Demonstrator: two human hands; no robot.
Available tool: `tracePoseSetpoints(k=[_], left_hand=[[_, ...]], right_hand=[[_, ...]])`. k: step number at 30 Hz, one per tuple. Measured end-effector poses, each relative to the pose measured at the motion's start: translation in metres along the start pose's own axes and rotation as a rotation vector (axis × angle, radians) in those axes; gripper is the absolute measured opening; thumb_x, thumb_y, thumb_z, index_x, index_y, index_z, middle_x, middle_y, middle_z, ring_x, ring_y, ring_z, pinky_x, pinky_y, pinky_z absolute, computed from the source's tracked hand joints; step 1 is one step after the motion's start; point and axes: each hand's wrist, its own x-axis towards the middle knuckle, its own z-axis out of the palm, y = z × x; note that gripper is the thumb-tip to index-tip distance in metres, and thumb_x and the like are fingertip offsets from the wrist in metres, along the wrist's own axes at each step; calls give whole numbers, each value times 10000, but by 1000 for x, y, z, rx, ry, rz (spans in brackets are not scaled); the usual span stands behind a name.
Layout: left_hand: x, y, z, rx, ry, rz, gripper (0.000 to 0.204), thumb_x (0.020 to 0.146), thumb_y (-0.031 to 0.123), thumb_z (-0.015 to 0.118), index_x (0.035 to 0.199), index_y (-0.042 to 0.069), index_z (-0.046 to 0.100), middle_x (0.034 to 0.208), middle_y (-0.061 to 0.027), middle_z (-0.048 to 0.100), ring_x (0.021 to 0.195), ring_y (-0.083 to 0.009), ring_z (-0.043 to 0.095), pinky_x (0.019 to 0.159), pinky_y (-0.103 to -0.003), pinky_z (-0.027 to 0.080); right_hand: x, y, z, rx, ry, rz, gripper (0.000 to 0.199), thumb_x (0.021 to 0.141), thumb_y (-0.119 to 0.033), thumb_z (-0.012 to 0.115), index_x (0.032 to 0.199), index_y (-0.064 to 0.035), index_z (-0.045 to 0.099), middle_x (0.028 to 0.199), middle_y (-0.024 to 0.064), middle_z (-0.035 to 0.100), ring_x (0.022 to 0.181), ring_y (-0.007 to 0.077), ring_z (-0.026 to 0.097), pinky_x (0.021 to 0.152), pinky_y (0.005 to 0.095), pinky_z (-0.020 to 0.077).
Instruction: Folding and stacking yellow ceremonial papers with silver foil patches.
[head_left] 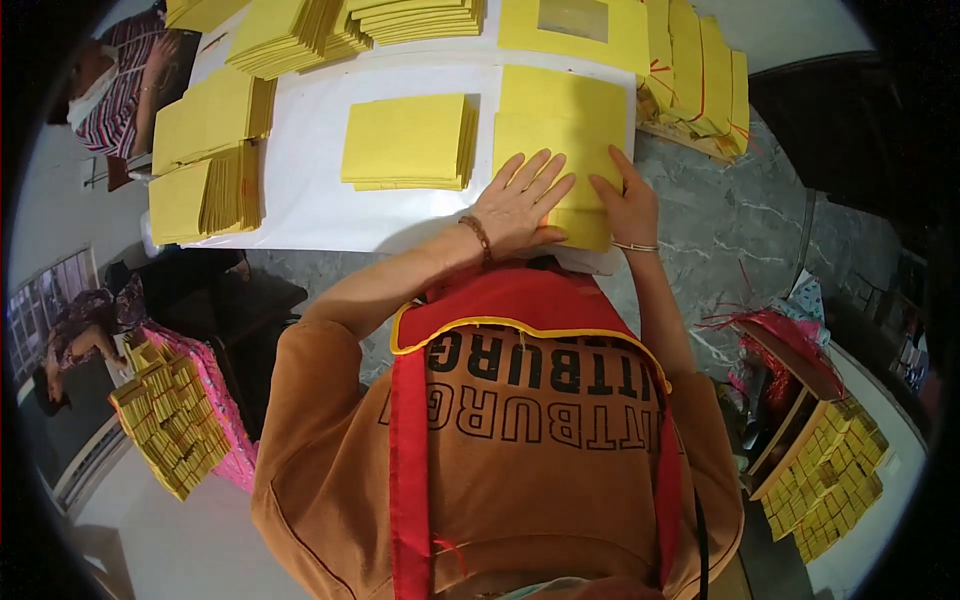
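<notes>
A long yellow paper sheet [545,100] with crosswise creases lies at the right end of the white table top [310,170]. My left hand [520,205] rests flat on its near half, fingers spread. Along the sheet's right edge is my right hand [632,205], thumb and forefinger apart on the paper, the other fingers partly hidden. A small stack of folded yellow paper [405,140] sits just left of the sheet. Beyond the sheet lies another yellow piece [520,35] with a rectangular window in it.
Stacks of folded yellow paper [215,115] line the table's left side, more [280,35] its far side. Bundles tied with red string [700,80] stand at the far right. Heaped yellow bundles [180,420] lie lower left, others [825,480] lower right. A person in stripes [115,90] is at far left.
</notes>
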Motion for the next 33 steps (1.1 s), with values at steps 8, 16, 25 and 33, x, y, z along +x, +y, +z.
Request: tracePoseSetpoints(k=[8,16,25,33], left_hand=[[1,-3,0,-48,-4,10,678,768,404,572,1308,77,324,1371,-151,271,1277,-298,230,1032,-436,186],[20,5,-5,256,75,85,592,709,227,572,1235,14,403,1187,-197,448,1047,-304,444,853,-403,366],[20,-21,-76,0,410,164,399,677,106,564,1068,28,549,1005,-88,587,864,-212,563,736,-320,459],[-93,-114,-50,338,253,-181,506,679,61,541,1179,132,505,1140,-94,526,1004,-250,502,830,-352,418]], right_hand=[[-49,11,10,-710,-96,-564,553,820,-460,457,1257,-123,426,1359,48,338,1273,239,275,980,600,93],[-40,19,1,-191,-232,-362,465,875,-290,435,1283,-74,385,1344,103,354,1258,259,300,1019,455,184],[-38,-9,-6,424,167,-255,405,913,-160,337,1265,38,368,1305,149,396,1234,245,336,1020,332,226],[-37,11,1,106,115,-354,391,900,-207,370,1216,9,449,1241,160,464,1223,307,349,1002,393,239]])
